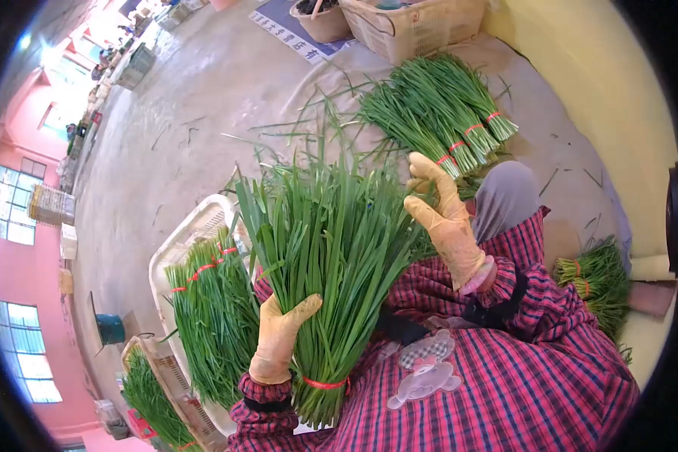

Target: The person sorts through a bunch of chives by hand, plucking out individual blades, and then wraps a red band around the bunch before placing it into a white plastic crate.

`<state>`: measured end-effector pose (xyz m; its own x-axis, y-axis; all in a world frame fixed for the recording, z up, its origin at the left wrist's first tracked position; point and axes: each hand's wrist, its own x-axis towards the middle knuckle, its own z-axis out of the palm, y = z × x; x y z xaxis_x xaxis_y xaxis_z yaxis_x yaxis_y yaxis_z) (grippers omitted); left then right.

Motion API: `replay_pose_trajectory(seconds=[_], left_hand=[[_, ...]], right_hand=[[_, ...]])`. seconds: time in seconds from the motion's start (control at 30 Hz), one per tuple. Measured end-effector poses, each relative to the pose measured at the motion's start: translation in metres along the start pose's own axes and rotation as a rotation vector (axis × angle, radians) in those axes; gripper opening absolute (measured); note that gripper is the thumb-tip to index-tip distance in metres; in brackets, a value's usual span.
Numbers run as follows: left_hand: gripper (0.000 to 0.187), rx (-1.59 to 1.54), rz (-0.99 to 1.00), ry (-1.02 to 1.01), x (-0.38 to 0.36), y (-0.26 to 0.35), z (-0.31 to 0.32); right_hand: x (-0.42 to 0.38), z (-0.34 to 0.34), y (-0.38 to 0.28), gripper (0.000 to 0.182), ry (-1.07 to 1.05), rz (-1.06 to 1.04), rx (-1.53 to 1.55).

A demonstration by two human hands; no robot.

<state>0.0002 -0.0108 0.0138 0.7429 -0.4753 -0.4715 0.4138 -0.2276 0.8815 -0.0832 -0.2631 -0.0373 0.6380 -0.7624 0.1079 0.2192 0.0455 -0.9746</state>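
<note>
Bundle of long flat green leaves, chive-like (331,264): held upright in front of the checked apron (497,377), red band (324,384) around its lower, cut-stem end. Long axis runs from the stems, near the body, outward to loose tips that fan wide.

Left hand (282,339), in a pale glove: clamped on the bundle's left side above the band, thumb across the front; fingers hidden behind the leaves. Right hand (448,226), also gloved: thumb and fingers spread, grasping nothing, beside the right edge of the leafy upper part. Contact with the outermost leaves: cannot tell. Bundle thus lies between the hands, left nearer the band, right nearer the tips.

Surroundings: white crate (158,264) to the left, red-banded bundles (211,324) inside. Beyond the right hand, more tied bundles (444,113) lie side by side on the floor sheet (572,158), near a plastic basket (422,34). Loose leaves are scattered about.
</note>
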Motion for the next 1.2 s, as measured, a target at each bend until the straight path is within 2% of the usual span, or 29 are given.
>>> replay_pose_trajectory(seconds=[0.03,0.1,0.13,0.23,0.37,0.43,0.77,0.87,0.9,0.97,1.0,1.03,1.1,1.13,1.17,1.2], left_hand=[[0.031,0.004,0.008,-0.008,0.002,-0.002,0.001],[0.03,0.005,-0.003,-0.023,0.003,-0.004,0.003],[0.03,0.005,-0.008,-0.029,0.004,-0.004,0.005],[0.031,0.0,0.017,-0.034,0.002,-0.005,0.007],[0.031,-0.025,0.003,-0.032,0.001,-0.007,0.009],[0.032,-0.045,0.002,-0.037,0.002,-0.008,0.009],[0.033,-0.036,0.013,-0.056,0.002,-0.013,0.01],[0.033,-0.034,0.007,-0.053,0.001,-0.01,0.012],[0.033,-0.043,0.016,-0.055,0.001,-0.01,0.012],[0.032,-0.051,0.024,-0.058,0.001,-0.01,0.013],[0.032,-0.056,0.018,-0.056,0.001,-0.01,0.014],[0.033,-0.061,0.013,-0.055,0.001,-0.01,0.014],[0.033,-0.042,0.007,-0.061,0.001,-0.011,0.014],[0.033,-0.025,0.001,-0.063,0.002,-0.012,0.014],[0.033,-0.023,0.003,-0.064,0.002,-0.013,0.015],[0.033,-0.027,0.012,-0.067,0.002,-0.014,0.016]], right_hand=[[0.005,-0.001,-0.015,0.039,0.007,0.001,-0.009],[0.014,-0.003,-0.036,0.031,-0.422,-0.334,-0.328],[0.015,0.003,-0.04,0.026,-0.534,-0.268,-0.326],[0.022,0.018,-0.031,0.025,-0.69,-0.216,-0.522],[0.029,0.027,-0.024,0.024,-0.735,-0.242,-0.569],[0.03,0.029,-0.029,0.025,-0.818,-0.114,-0.566],[0.025,0.025,0.006,0.016,-0.663,-0.299,-0.546],[0.027,0.023,-0.009,0.024,-0.464,-0.014,-0.349],[0.029,0.021,-0.012,0.024,-0.462,-0.014,-0.348],[0.033,0.017,-0.018,0.026,-0.442,0.157,-0.193],[0.033,0.015,-0.034,0.028,-0.52,0.267,-0.185],[0.031,0.016,-0.037,0.028,-0.517,0.265,-0.186],[0.024,0.02,-0.039,0.026,-0.584,-0.007,-0.049],[0.027,0.019,-0.039,0.026,-0.66,-0.089,-0.247],[0.027,0.021,-0.039,0.026,-0.658,-0.09,-0.245],[0.027,0.027,-0.038,0.024,-0.658,-0.259,-0.375]])
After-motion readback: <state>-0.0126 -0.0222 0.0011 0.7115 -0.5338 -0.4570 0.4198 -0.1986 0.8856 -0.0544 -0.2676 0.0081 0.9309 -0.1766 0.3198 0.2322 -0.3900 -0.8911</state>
